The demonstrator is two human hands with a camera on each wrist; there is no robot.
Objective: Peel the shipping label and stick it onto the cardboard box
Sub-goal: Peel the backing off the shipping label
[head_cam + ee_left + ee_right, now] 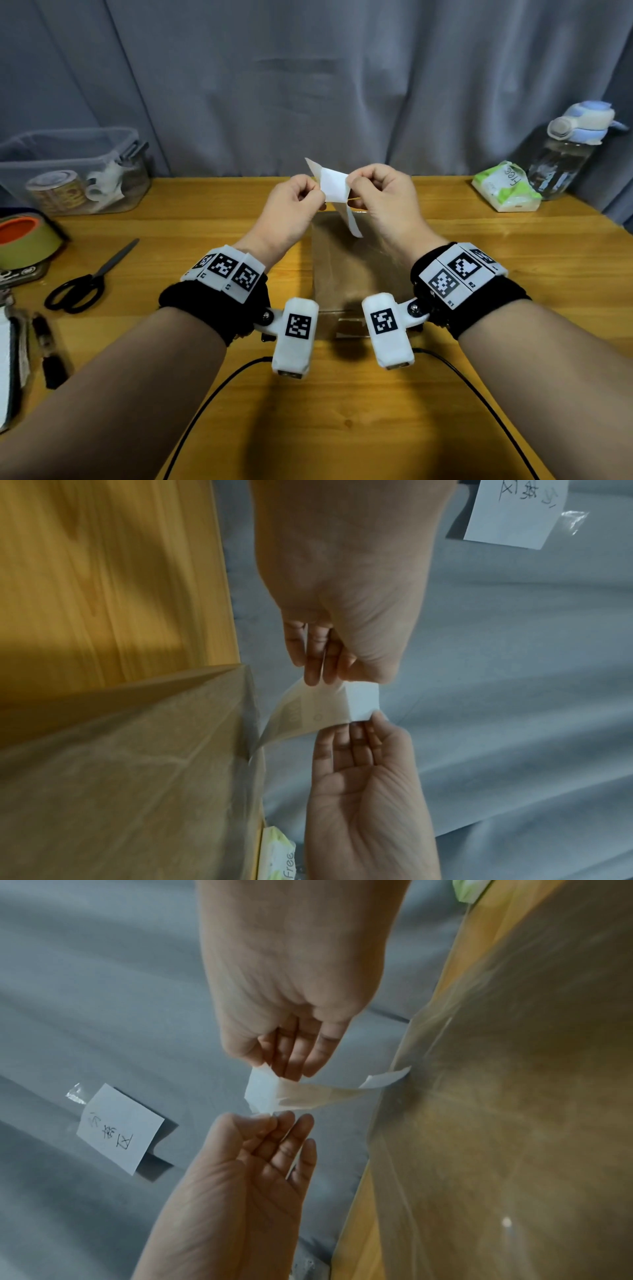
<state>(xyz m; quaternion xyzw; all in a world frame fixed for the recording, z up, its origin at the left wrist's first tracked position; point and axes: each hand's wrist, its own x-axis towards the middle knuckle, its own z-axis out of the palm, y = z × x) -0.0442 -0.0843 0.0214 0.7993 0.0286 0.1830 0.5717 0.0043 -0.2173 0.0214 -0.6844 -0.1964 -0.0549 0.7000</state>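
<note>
I hold a small white shipping label [334, 185] in the air above the brown cardboard box [359, 267], which stands on the wooden table [513, 308]. My left hand [317, 197] pinches the label's left edge and my right hand [352, 192] pinches its right edge. A curled strip [352, 222] of it hangs down toward the box top. In the left wrist view the left hand [329, 674] and right hand [363, 723] grip the label [363, 702] beside the box [137, 764]. The right wrist view shows the right hand [287, 1074], left hand [277, 1118], label [262, 1093] and box [514, 1096].
A clear plastic bin [68, 164] with tape rolls stands at the back left, with a green tape roll [24, 240], scissors [85, 277] and a pen [48, 346] nearer me. A tissue pack [503, 186] and water bottle [568, 150] are back right. A grey curtain [308, 85] hangs behind.
</note>
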